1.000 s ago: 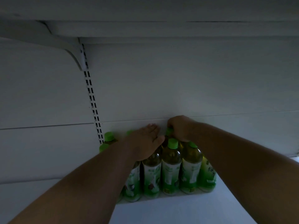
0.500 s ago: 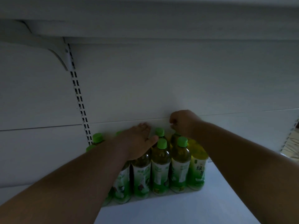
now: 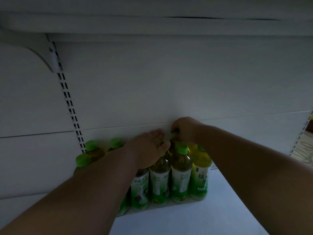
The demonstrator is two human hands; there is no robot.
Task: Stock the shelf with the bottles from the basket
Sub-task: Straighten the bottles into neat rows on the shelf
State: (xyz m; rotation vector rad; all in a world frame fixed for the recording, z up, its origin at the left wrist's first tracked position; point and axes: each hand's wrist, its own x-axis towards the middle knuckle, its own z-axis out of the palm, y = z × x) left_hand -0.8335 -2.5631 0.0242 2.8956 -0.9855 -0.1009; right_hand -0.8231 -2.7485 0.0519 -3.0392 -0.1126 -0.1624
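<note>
Several green-capped tea bottles (image 3: 180,175) stand upright in tight rows at the back left of the white shelf (image 3: 211,209). My left hand (image 3: 149,148) lies flat with straight fingers on the tops of the middle bottles. My right hand (image 3: 185,129) reaches to the back row and its curled fingers grip the green cap of a rear bottle (image 3: 175,133), whose body is mostly hidden behind the front bottles. A yellow-green bottle (image 3: 200,173) stands at the right end of the front row. The basket is not in view.
The shelf's white back wall (image 3: 169,90) rises just behind the bottles, with a slotted upright (image 3: 71,109) at the left. The underside of the shelf above (image 3: 152,22) hangs overhead. More goods (image 3: 304,150) show at the far right edge.
My right hand has come down from just above the rear bottle and now grips its cap. My left hand stays flat on the bottle tops. The view has shifted slightly.
</note>
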